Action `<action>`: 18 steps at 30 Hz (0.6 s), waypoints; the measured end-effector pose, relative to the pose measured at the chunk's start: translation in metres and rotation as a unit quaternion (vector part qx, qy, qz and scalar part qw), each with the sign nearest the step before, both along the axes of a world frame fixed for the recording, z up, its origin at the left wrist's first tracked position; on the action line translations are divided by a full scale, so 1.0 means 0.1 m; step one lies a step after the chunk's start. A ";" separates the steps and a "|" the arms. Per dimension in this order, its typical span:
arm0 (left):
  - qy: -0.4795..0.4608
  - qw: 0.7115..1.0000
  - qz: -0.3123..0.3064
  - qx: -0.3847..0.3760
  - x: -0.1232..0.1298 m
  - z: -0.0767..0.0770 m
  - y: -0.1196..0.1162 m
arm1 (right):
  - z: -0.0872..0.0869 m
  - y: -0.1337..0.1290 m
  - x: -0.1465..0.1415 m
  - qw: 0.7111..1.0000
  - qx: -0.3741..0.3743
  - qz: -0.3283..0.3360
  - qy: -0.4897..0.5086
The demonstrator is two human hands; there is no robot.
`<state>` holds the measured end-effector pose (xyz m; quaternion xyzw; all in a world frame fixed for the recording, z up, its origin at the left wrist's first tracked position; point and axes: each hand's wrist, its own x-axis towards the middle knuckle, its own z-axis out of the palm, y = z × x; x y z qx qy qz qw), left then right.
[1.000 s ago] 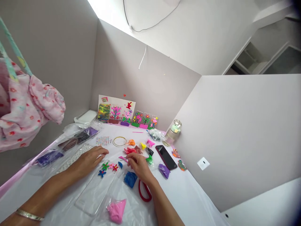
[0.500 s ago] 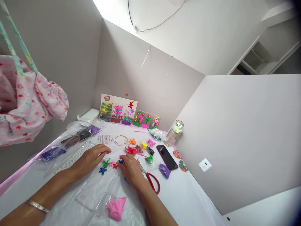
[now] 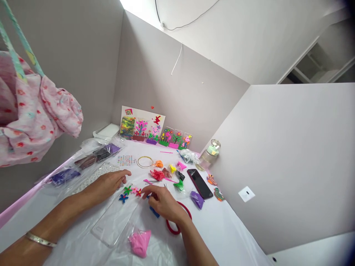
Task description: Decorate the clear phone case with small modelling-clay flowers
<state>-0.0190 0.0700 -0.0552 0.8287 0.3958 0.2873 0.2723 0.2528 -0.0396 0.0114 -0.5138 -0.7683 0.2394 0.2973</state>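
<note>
A clear phone case [image 3: 111,225] lies on the white-covered table, with small clay flowers in blue [image 3: 123,198], green [image 3: 127,190], pink [image 3: 134,190] and red [image 3: 138,192] at its far end. My left hand [image 3: 109,186] rests left of the flowers, fingers stretched out, holding nothing visible. Just right of the red flower hovers my right hand [image 3: 163,203], index finger extended and thumb apart from it. Under it a blue clay packet [image 3: 154,212] is partly covered. Red-handled scissors [image 3: 173,228] lie partly hidden beneath my right hand and wrist.
A pink clay packet [image 3: 140,243] lies in front, with a purple one [image 3: 197,200] and a phone [image 3: 199,184] to the right. Several other clay packets, a gold bangle [image 3: 145,162] and a bottle [image 3: 210,155] stand farther back. Decorated cases [image 3: 166,136] lean against the wall.
My right hand has lifted and shifted right from beside the flowers, its index finger now extended, uncovering more of the blue packet and covering the scissors' middle. My left hand stays nearly still.
</note>
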 end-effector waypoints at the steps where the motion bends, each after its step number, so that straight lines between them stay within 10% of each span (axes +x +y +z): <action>1: 0.002 1.000 0.002 -0.006 0.00 -0.01 -0.01 | 0.07 -0.05 -0.02 0.998 -0.045 0.047 -0.019; 7: -0.016 0.999 0.038 -0.007 0.03 0.00 -0.07 | 0.22 -0.18 -0.17 0.990 -0.103 0.053 -0.082; 14: -0.064 0.996 0.061 0.012 0.08 0.27 -0.13 | -0.01 0.09 0.01 0.967 -0.104 -0.023 0.230; 18: -0.136 0.990 -0.026 0.034 0.33 0.40 -0.47 | -0.05 0.11 -0.05 0.931 -0.122 -0.030 0.342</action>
